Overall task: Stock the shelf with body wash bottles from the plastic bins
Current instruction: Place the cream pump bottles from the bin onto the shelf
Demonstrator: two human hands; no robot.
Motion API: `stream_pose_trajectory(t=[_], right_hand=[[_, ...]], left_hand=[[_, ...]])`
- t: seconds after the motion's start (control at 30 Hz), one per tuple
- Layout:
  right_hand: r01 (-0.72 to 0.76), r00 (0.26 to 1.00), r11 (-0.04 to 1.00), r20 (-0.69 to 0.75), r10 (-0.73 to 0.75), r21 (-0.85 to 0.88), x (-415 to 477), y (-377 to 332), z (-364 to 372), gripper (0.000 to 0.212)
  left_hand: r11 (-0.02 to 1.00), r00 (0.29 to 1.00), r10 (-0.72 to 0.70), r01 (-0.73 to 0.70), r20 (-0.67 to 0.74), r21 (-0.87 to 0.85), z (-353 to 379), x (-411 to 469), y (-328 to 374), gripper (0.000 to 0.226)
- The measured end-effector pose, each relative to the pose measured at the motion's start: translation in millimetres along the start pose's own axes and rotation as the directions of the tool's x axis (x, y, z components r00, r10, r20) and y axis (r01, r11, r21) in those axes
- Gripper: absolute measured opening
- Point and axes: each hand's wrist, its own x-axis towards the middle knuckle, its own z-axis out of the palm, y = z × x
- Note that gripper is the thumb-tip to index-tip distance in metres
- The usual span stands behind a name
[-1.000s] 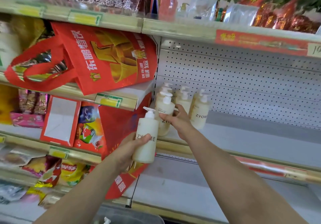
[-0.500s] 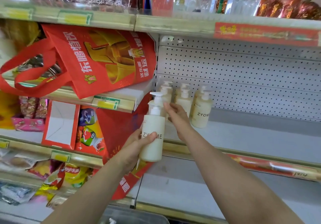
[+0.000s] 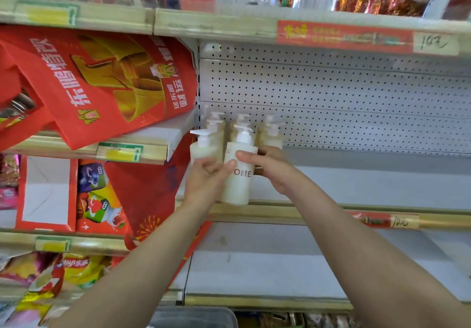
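A cream pump bottle of body wash stands upright at the front edge of the grey shelf. My left hand grips its left side and my right hand wraps its right side, thumb across the front. Behind it, at the shelf's left end, several matching bottles stand in rows against the pegboard back. One of them stands just left of the held bottle.
A red gift bag leans on the neighbouring shelf at left, with red boxes and snack packets below. The shelf to the right of the bottles is bare. A plastic bin's rim shows at the bottom.
My left hand has lifted the bottle up and right onto the shelf's front edge. My right hand has come onto the bottle's right side.
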Motion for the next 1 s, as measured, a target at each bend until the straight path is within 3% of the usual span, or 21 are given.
stream_pose_trajectory(t=[0.07, 0.13, 0.27, 0.4, 0.6, 0.73, 0.9, 1.0], right_hand=[[0.012, 0.997, 1.000, -0.071, -0.013, -0.013, 7, 1, -9, 0.041], [0.010, 0.994, 0.999, -0.107, -0.015, -0.050, 15, 2, -16, 0.053], [0.015, 0.994, 0.989, -0.104, -0.030, -0.147, 22, 7, -18, 0.060], [0.023, 0.998, 0.983, -0.052, -0.033, -0.181, 27, 15, -17, 0.054], [0.039, 0.999, 0.981, -0.009, -0.042, -0.189, 37, 28, -20, 0.068], [0.032, 0.999, 0.980, 0.004, -0.032, -0.196, 35, 27, -19, 0.060], [0.011, 1.000, 0.966, -0.010, -0.014, -0.257, 27, 22, -16, 0.056], [-0.028, 0.999, 0.949, -0.045, 0.015, -0.313, 23, 19, -13, 0.065]], left_hand=[[0.994, 0.957, 0.080, -0.056, -0.279, 0.091, -3, 12, 2, 0.066], [0.980, 0.925, 0.141, -0.081, -0.352, 0.180, -6, 29, -1, 0.074], [0.970, 0.956, 0.092, -0.023, -0.278, 0.240, -1, 53, -3, 0.089], [0.966, 0.966, 0.083, -0.017, -0.244, 0.260, 0, 68, -9, 0.083], [0.965, 0.970, 0.083, -0.021, -0.229, 0.261, -4, 74, -16, 0.075], [0.965, 0.967, 0.099, -0.037, -0.235, 0.258, -4, 76, -19, 0.073], [0.960, 0.971, 0.089, -0.024, -0.223, 0.279, -4, 75, -20, 0.070], [0.954, 0.975, 0.086, -0.021, -0.207, 0.299, -5, 70, -13, 0.070]])
